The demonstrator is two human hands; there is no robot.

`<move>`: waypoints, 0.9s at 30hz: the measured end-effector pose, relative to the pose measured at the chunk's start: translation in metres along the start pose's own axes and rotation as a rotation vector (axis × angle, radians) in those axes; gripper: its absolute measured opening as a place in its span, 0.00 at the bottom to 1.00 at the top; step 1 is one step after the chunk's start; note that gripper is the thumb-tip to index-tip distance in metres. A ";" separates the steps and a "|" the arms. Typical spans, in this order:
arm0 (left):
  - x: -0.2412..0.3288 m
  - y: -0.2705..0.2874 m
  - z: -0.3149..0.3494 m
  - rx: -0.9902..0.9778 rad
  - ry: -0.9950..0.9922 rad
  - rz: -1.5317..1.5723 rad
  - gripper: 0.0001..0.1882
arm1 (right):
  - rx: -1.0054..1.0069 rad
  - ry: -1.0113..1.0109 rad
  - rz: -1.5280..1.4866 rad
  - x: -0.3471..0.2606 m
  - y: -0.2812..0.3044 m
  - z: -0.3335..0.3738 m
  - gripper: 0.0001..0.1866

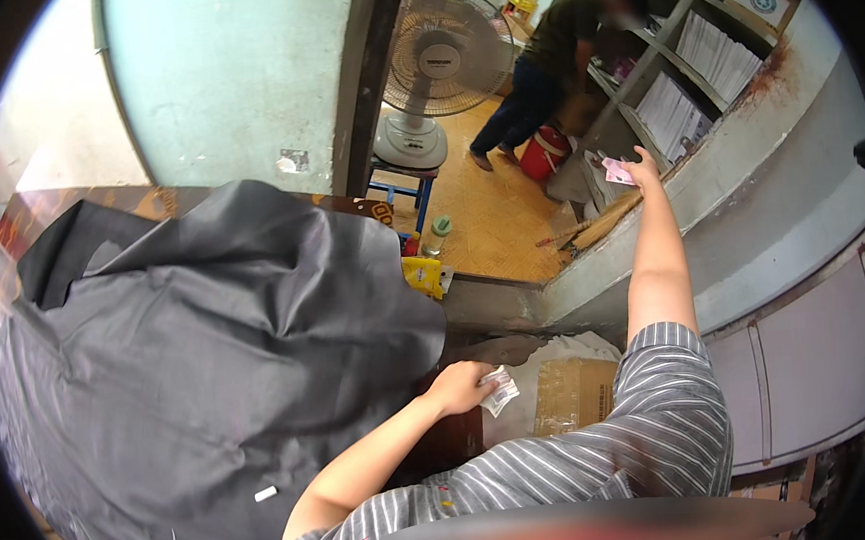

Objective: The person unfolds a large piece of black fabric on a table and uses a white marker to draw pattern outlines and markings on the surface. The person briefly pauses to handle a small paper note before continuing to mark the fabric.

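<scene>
My left hand [457, 388] is closed on some folded pale printed paper [500, 391], possibly banknotes, beside the edge of a large black leather-like sheet [206, 326]. Stretched far forward, my right hand [642, 167] pinches a small pink paper [618, 171] that looks like a banknote. That hand is at the ledge of the low wall by the doorway. Below and between my arms a taped cardboard box [575, 394] rests on white wrapping. A small white piece [266, 493], perhaps chalk, lies on the black sheet.
A standing fan [438, 64] is on a blue-legged stool [407, 186] in the doorway. Beyond it, another person [557, 46] bends toward shelves [682, 32] holding paper stacks. A red bucket [543, 154], a bottle [437, 236] and a yellow packet [422, 277] are nearby.
</scene>
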State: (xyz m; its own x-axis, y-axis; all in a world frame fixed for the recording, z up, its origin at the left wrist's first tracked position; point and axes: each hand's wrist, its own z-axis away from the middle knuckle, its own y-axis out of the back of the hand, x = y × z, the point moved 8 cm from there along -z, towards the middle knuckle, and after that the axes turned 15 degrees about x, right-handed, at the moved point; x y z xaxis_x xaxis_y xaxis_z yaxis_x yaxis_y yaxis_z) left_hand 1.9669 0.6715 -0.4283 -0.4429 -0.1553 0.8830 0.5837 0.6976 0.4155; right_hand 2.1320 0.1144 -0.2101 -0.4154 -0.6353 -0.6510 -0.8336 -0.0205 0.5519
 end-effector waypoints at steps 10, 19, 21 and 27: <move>-0.040 -0.041 -0.027 -0.363 0.042 -0.019 0.15 | 0.120 0.168 0.195 0.030 0.024 -0.073 0.14; -0.088 -0.054 -0.014 -0.436 0.151 -0.026 0.16 | -0.159 -0.039 0.093 -0.018 -0.105 -0.034 0.24; -0.069 -0.057 -0.012 -0.448 0.105 0.014 0.15 | -0.086 0.075 0.376 0.002 -0.076 -0.061 0.31; -0.078 -0.049 -0.022 -0.450 0.156 -0.050 0.13 | -0.281 0.151 0.798 -0.020 -0.146 -0.040 0.36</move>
State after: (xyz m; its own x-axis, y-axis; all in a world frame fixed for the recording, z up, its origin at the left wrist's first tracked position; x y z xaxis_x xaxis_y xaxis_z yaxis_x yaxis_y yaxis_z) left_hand 1.9883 0.6339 -0.5127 -0.3909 -0.3078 0.8675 0.8162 0.3197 0.4812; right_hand 2.2769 0.0995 -0.2568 -0.7697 -0.6362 0.0526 -0.1828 0.2986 0.9367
